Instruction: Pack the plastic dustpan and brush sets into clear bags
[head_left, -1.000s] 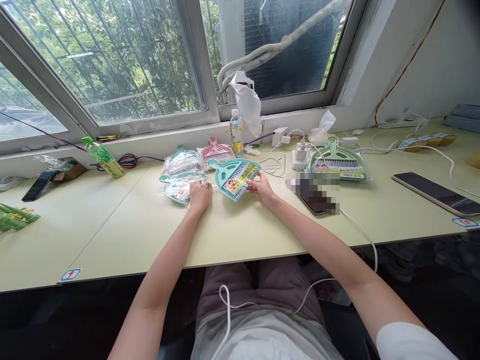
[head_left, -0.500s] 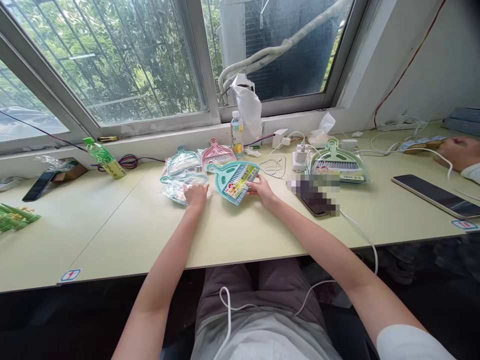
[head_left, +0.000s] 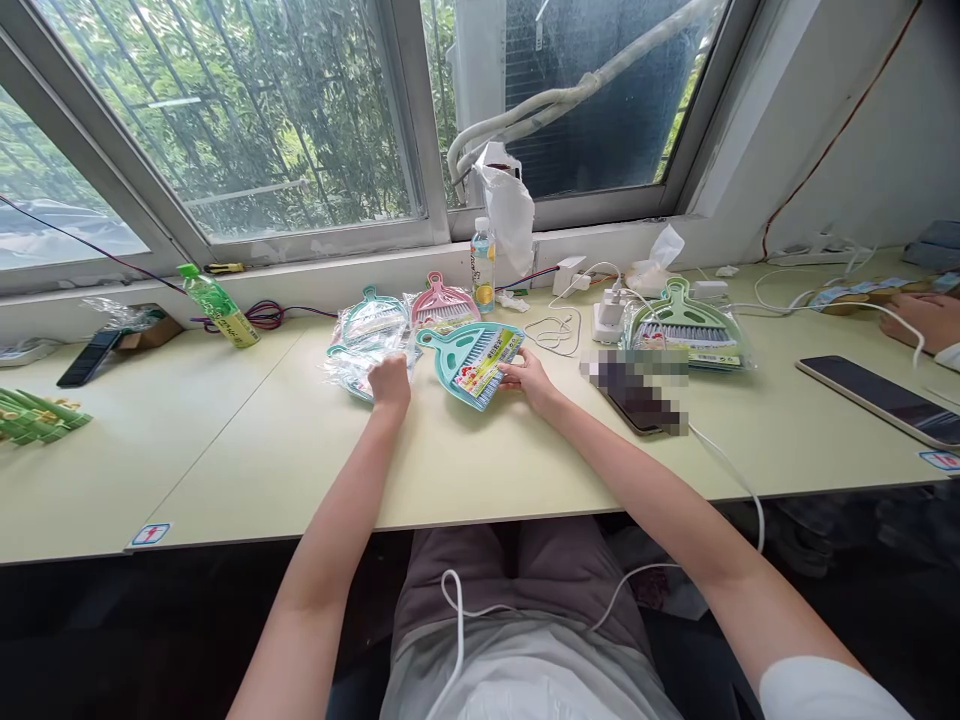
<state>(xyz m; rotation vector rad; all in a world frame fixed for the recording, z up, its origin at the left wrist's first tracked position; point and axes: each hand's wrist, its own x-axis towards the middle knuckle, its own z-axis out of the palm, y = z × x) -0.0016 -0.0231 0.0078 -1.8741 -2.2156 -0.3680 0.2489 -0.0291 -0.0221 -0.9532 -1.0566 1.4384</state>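
Note:
My right hand (head_left: 531,382) grips the right corner of a teal dustpan and brush set (head_left: 469,362), tilted, with a yellow-green label facing up. My left hand (head_left: 390,385) is closed at the right edge of a teal set in clear plastic (head_left: 349,370); what its fingers hold, if anything, is hidden. Behind that lies another wrapped teal set (head_left: 375,318), and beside it a wrapped pink set (head_left: 441,302). Wrapped green sets (head_left: 682,330) lie to the right, near the power adapter.
A clear drink bottle (head_left: 482,268) stands by the window sill, and a green bottle (head_left: 219,308) leans at the left. A phone (head_left: 637,400) with a white cable and a larger phone (head_left: 881,398) lie on the right. Another person's hand (head_left: 922,322) rests at the far right.
The view has shifted slightly, so the table things appear a little further right. My left hand's fingers have curled in more tightly. My right hand keeps hold of the teal set.

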